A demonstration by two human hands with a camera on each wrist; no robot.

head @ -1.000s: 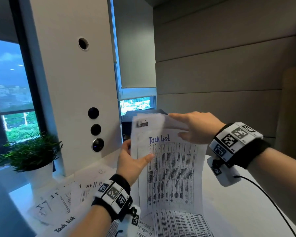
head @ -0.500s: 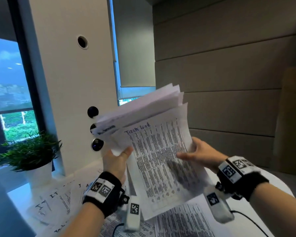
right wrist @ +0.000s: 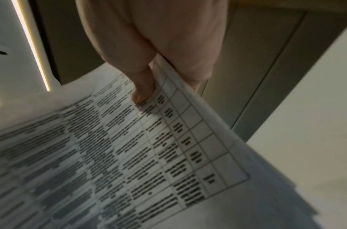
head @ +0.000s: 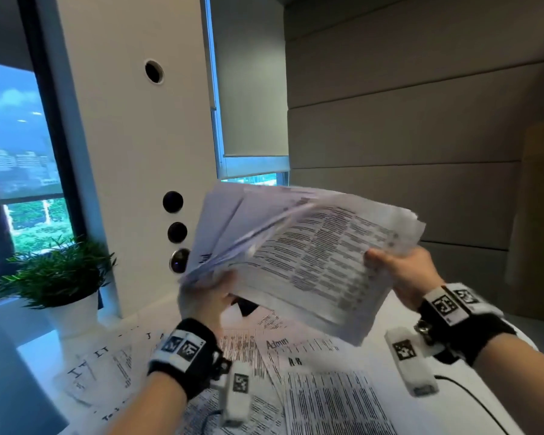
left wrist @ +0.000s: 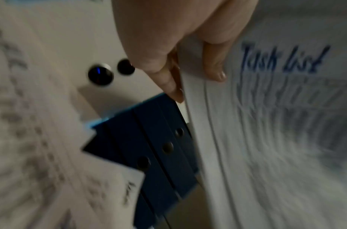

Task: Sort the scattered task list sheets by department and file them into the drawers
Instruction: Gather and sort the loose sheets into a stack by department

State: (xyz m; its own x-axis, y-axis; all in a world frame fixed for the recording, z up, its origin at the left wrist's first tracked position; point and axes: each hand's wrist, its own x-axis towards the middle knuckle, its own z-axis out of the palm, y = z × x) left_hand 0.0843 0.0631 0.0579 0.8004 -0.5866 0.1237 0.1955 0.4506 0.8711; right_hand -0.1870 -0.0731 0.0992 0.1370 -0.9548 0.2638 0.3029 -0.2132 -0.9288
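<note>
A stack of printed task list sheets point(head: 308, 255) hangs tilted above the white table, held by both hands. My left hand point(head: 211, 296) grips its left edge, thumb on the top sheet point(left wrist: 266, 124) headed "Task List" and fingers behind. My right hand point(head: 399, 271) pinches the right edge point(right wrist: 178, 124), thumb on the printed grid. More sheets point(head: 299, 353) lie scattered on the table below, one marked "Admin", others "IT" point(head: 98, 356). A dark blue drawer unit point(left wrist: 154, 148) with round knobs shows under the held stack in the left wrist view.
A potted green plant point(head: 57, 271) stands at the table's point(head: 471, 375) left rear by the window. A white column with round black buttons point(head: 176, 230) rises behind the sheets. A padded wall panel closes the right side. A black cable point(head: 471, 397) runs over the table at right.
The stack has tipped from upright to nearly flat and swung right. My right hand slid from the stack's top down to its right edge. My left hand keeps its grip on the left edge.
</note>
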